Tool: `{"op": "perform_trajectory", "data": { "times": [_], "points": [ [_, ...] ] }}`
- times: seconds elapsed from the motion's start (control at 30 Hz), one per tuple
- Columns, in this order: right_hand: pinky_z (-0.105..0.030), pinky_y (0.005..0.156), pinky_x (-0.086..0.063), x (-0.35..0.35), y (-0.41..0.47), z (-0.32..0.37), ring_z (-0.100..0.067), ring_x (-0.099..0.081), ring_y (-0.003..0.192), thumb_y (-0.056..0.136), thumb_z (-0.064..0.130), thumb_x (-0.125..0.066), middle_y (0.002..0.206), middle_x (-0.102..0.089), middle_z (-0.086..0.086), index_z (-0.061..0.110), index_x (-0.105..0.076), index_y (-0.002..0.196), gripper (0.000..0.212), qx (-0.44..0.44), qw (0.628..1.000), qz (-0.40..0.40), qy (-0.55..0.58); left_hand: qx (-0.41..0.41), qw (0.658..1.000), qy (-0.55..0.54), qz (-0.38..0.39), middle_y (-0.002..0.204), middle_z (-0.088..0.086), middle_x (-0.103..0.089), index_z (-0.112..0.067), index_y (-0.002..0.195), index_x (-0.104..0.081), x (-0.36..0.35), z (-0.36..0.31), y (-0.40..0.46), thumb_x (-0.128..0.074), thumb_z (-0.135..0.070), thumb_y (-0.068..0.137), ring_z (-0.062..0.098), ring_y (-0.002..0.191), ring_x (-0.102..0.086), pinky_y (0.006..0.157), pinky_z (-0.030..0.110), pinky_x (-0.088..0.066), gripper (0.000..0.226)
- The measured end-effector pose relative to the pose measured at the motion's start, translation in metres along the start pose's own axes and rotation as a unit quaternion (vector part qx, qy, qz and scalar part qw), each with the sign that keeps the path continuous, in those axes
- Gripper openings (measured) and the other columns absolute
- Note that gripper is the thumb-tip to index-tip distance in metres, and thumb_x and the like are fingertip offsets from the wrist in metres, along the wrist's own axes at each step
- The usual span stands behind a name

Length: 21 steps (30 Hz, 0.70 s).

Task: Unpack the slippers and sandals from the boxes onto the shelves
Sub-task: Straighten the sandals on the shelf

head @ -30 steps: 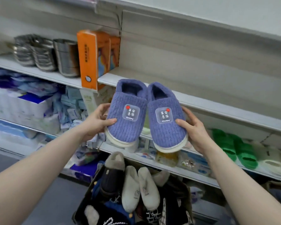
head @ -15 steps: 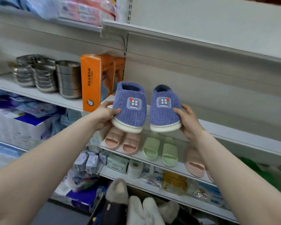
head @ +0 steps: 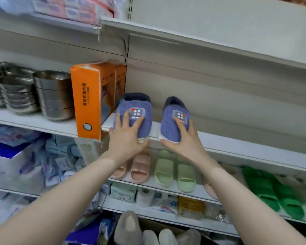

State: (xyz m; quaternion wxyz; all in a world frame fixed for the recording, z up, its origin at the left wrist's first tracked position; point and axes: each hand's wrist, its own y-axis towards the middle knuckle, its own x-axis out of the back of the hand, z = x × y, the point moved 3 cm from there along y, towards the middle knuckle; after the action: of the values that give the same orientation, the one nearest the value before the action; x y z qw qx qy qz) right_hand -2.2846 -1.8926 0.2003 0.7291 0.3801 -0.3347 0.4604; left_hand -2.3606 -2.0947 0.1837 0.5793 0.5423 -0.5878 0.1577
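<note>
Each hand, left (head: 126, 138) and right (head: 185, 140), clasped 1 of 2 blue slippers (head: 132, 117) resting on the shelf (head: 237, 147) at 12 o'clock; squaring toes to the edge before releasing would seat them neatly.

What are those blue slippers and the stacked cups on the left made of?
The blue slippers look like soft ribbed knit or plush fabric on pale, probably rubber or foam soles. The stacked cups look like brushed stainless steel: grey and reflective.
</note>
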Motion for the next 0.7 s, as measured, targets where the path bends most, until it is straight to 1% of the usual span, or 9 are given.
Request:
{"op": "perform_trajectory", "data": {
  "times": [0.03,0.1,0.2,0.33,0.4,0.47,0.63,0.7],
  "points": [
    [-0.041,0.117,-0.027,-0.004,0.001,0.000,-0.032,-0.017,0.147,0.075,0.064,-0.068,0.161,-0.006,-0.006,0.049,-0.014,0.151,0.094,0.004,1.000,-0.003,-0.015,0.000,1.000,0.001,-0.002,0.160,0.010,-0.009,-0.039,0.149,-0.018,-0.002,0.002,0.005,-0.056,-0.065,0.077,0.039,0.145,-0.002,0.106,0.062,-0.031,0.085],
    [-0.041,0.117,-0.027,-0.008,0.010,0.000,-0.032,-0.016,0.148,0.074,0.061,-0.070,0.161,-0.002,-0.005,0.050,-0.014,0.151,0.096,0.003,1.000,-0.017,-0.003,0.007,1.000,-0.001,0.006,0.160,0.010,-0.008,-0.040,0.150,-0.017,-0.007,0.009,0.018,-0.056,-0.062,0.079,0.040,0.145,-0.002,0.107,0.062,-0.030,0.084],
    [-0.042,0.117,-0.028,-0.016,0.030,0.000,-0.031,-0.018,0.147,0.073,0.061,-0.070,0.161,-0.003,-0.004,0.049,-0.015,0.150,0.096,0.002,1.000,-0.017,0.008,0.013,1.000,-0.005,0.025,0.160,0.009,-0.007,-0.041,0.150,-0.015,-0.015,0.021,0.037,-0.057,-0.061,0.079,0.040,0.145,-0.001,0.109,0.061,-0.027,0.085],
    [-0.043,0.116,-0.030,-0.024,0.058,0.005,-0.031,-0.022,0.146,0.066,0.065,-0.067,0.161,-0.005,-0.004,0.050,-0.016,0.149,0.099,0.007,1.000,-0.003,0.016,0.006,1.000,-0.002,0.024,0.160,0.010,-0.010,-0.041,0.151,-0.015,-0.024,0.034,0.060,-0.058,-0.061,0.078,0.039,0.145,-0.003,0.110,0.058,-0.027,0.087],
    [-0.040,0.117,-0.028,-0.028,0.068,0.008,-0.030,-0.023,0.146,0.072,0.059,-0.071,0.160,-0.005,-0.003,0.047,-0.017,0.151,0.096,0.010,1.000,-0.001,0.017,0.000,1.000,-0.001,0.029,0.160,0.009,-0.010,-0.041,0.150,-0.014,-0.027,0.039,0.068,-0.057,-0.061,0.079,0.040,0.145,-0.004,0.110,0.057,-0.027,0.086],
    [-0.040,0.118,-0.027,-0.031,0.076,0.010,-0.031,-0.021,0.146,0.076,0.055,-0.071,0.160,-0.005,-0.004,0.044,-0.017,0.152,0.094,0.010,1.000,-0.008,0.008,-0.010,0.999,0.001,0.030,0.159,0.009,-0.012,-0.041,0.150,-0.014,-0.029,0.043,0.073,-0.057,-0.061,0.078,0.040,0.144,-0.006,0.111,0.057,-0.027,0.086],
    [-0.041,0.118,-0.025,-0.035,0.081,0.012,-0.036,-0.021,0.145,0.078,0.054,-0.072,0.158,-0.009,-0.011,0.038,-0.019,0.153,0.093,0.005,1.000,-0.018,-0.025,-0.034,0.999,0.005,0.008,0.157,0.012,-0.018,-0.038,0.150,-0.019,-0.032,0.048,0.074,-0.057,-0.060,0.077,0.041,0.143,-0.009,0.108,0.057,-0.030,0.085],
    [-0.041,0.118,-0.024,-0.034,0.079,0.013,-0.038,-0.020,0.145,0.078,0.055,-0.071,0.159,-0.007,-0.013,0.038,-0.019,0.153,0.093,0.007,0.999,-0.017,-0.034,-0.041,0.999,0.008,0.002,0.157,0.013,-0.019,-0.038,0.150,-0.019,-0.032,0.048,0.073,-0.055,-0.061,0.077,0.041,0.143,-0.009,0.108,0.058,-0.031,0.086]
  ]
}}
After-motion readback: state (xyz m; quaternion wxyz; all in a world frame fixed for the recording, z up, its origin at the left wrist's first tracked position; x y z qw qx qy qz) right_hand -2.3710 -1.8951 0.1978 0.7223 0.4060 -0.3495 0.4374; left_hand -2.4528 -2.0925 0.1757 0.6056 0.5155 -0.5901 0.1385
